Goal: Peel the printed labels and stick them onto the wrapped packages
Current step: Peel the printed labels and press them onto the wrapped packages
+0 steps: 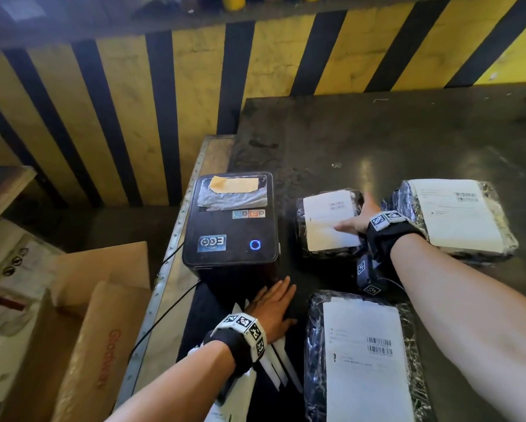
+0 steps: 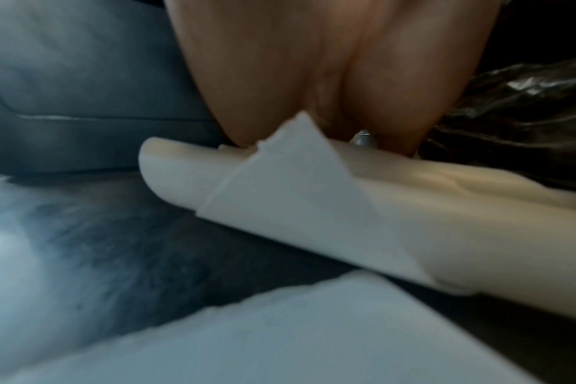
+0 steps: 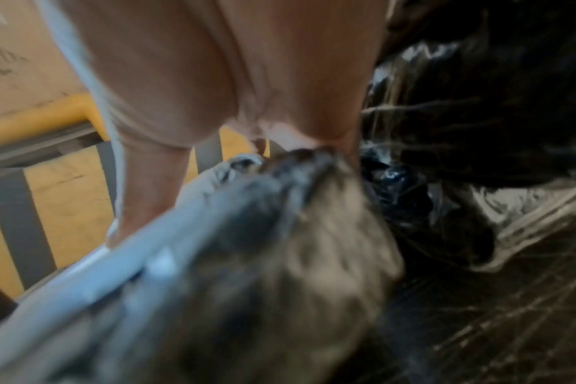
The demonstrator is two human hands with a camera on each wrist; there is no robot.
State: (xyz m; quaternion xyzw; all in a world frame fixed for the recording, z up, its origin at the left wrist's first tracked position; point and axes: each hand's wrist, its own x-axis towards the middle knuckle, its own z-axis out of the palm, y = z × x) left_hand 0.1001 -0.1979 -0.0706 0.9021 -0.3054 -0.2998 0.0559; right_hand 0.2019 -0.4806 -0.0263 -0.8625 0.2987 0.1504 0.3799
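Observation:
Three black-wrapped packages lie on the dark table, each with a white label on top. My right hand [image 1: 357, 219] lies spread on the small middle package [image 1: 304, 254], its thumb pressing that package's label [image 1: 325, 220]. The right wrist view shows the thumb [image 3: 142, 197] on the label's edge; the fingers are hidden past the package's rim. The near package [image 1: 362, 357] and the far right package [image 1: 456, 217] lie untouched. My left hand [image 1: 275, 306] rests flat, fingers straight, on white backing strips [image 1: 278, 360] beside the black label printer [image 1: 231, 220]. Curled backing paper [image 2: 313, 194] lies under its palm [image 2: 313, 65].
Brown cardboard boxes [image 1: 97, 330] stand low at the left, beyond the table's metal edge [image 1: 170, 254]. Black cables [image 1: 164, 315] run from the printer over that edge. A yellow-and-black striped wall [image 1: 164, 102] rises behind. Bare table [image 1: 377, 141] stretches beyond the packages.

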